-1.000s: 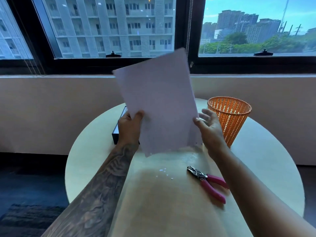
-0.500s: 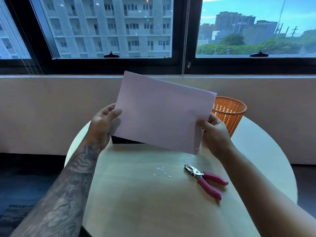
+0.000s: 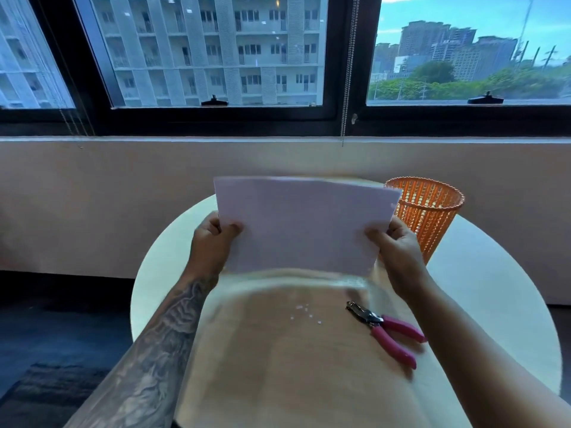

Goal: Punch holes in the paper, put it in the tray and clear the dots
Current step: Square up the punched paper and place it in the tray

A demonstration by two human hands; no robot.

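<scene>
I hold a flat white sheet of paper (image 3: 302,223) up in the air over the round pale table (image 3: 494,304). My left hand (image 3: 210,245) pinches the sheet's left edge. The thumb is on the side that faces me and the fingers are curled behind. My right hand (image 3: 398,251) pinches the right edge the same way. The paper's long side goes across. It tilts a little and does not touch the table. Its bottom edge looks blurry.

A round orange plastic basket (image 3: 429,211) with a wall full of little holes stands on the table, behind the paper's right corner. Closer to me, a few tiny white paper dots (image 3: 304,313) lie on the table. Near them on the right lies the metal hole punch with pink handles (image 3: 386,332), apart from both hands.
</scene>
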